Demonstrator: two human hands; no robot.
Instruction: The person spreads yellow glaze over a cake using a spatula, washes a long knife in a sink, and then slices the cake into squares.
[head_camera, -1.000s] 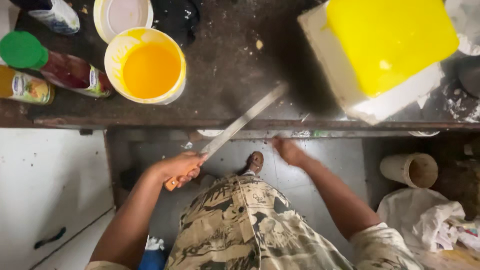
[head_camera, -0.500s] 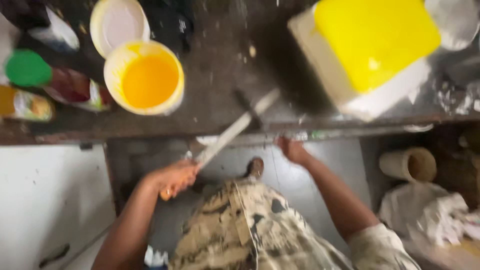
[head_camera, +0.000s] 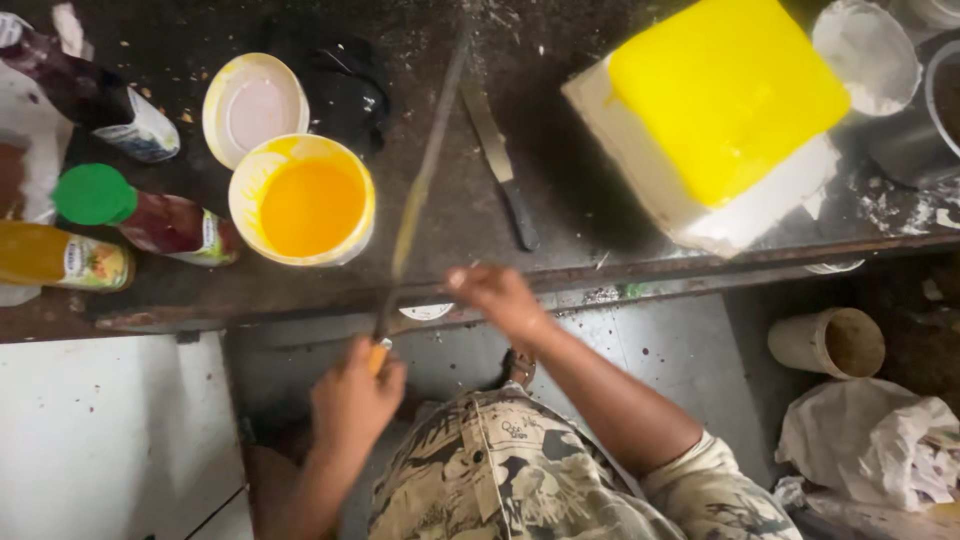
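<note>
A: What has changed since a moment ago?

B: The long knife (head_camera: 420, 180) has swung from a slant toward the right to nearly upright in the frame, its tip now near the top centre. The left hand (head_camera: 355, 395), lower centre, is clenched around its orange handle.

A: And the other hand?

B: The right hand (head_camera: 497, 295) hovers at the edge of the dark counter (head_camera: 560, 230), fingers loosely curled, holding nothing.

A: What lies nearby?

B: A smaller knife (head_camera: 503, 165) lies flat just right of the blade. A tub of orange paste (head_camera: 303, 200) sits left of it, and a yellow-iced square cake (head_camera: 725, 95) at upper right.
</note>
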